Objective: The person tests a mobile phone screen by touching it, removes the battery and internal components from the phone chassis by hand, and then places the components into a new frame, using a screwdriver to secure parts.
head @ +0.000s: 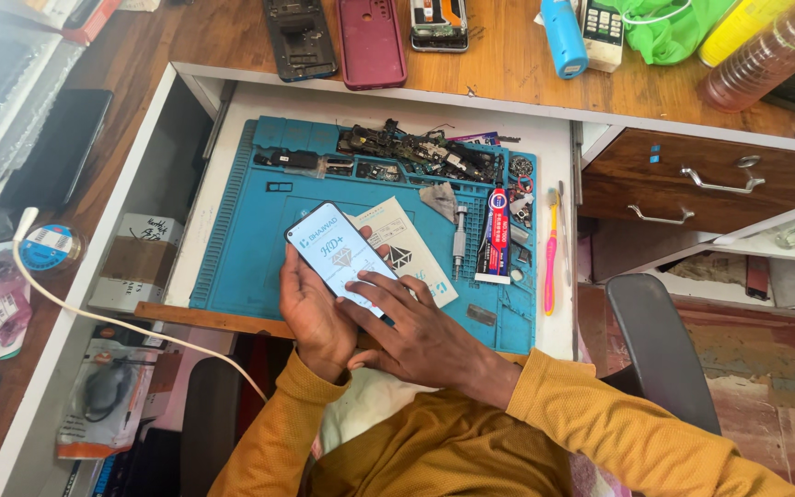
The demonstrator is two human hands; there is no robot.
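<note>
My left hand (310,317) grips a smartphone (335,255) from below, tilted over the front of a blue repair mat (250,230). The phone's face carries a pale printed film. My right hand (416,327) lies across the phone's lower end, fingers spread and pressing flat on the film. A white printed packet (409,250) lies on the mat just behind the phone. Both arms wear mustard-yellow sleeves.
A glue tube (496,235), a metal tool (459,241), a pink-and-yellow toothbrush (551,248) and loose phone parts (416,152) sit on the mat. On the wooden desk behind lie phone cases (372,41), a blue bottle (563,37). A white cable (94,313) runs left. Drawers (692,179) stand right.
</note>
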